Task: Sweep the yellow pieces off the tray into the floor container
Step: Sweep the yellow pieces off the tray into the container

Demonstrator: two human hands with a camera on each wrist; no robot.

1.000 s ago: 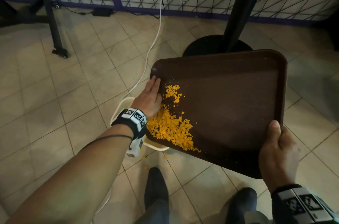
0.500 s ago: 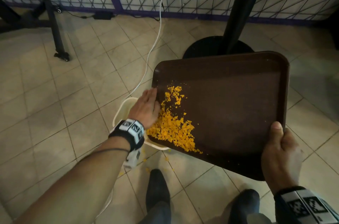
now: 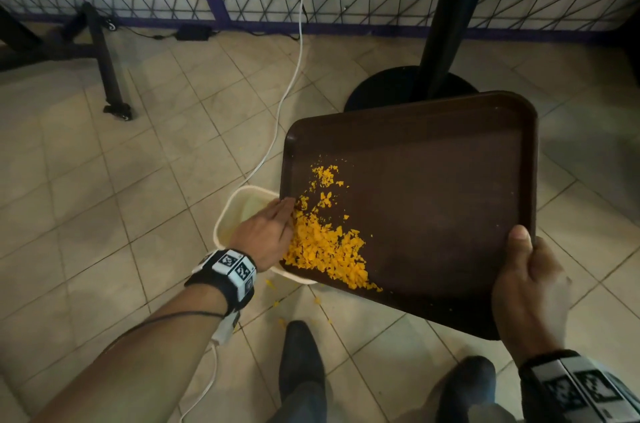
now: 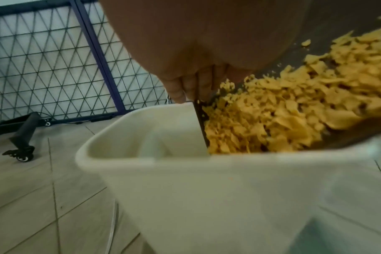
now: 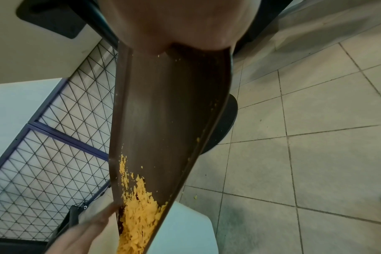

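Head: hands (image 3: 530, 287) on tray (image 3: 433, 152)

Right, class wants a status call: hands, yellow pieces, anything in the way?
Left hand flat against yellow pieces. Right hand grips tilted tray. Pile at low corner over container. Few bits on floor.

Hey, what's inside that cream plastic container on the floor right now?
The cream plastic container shows only pale bare inner walls where visible. Its bottom is out of sight, and the brown tray's lower corner with the yellow pieces covers its right part, so any pieces already inside cannot be seen.
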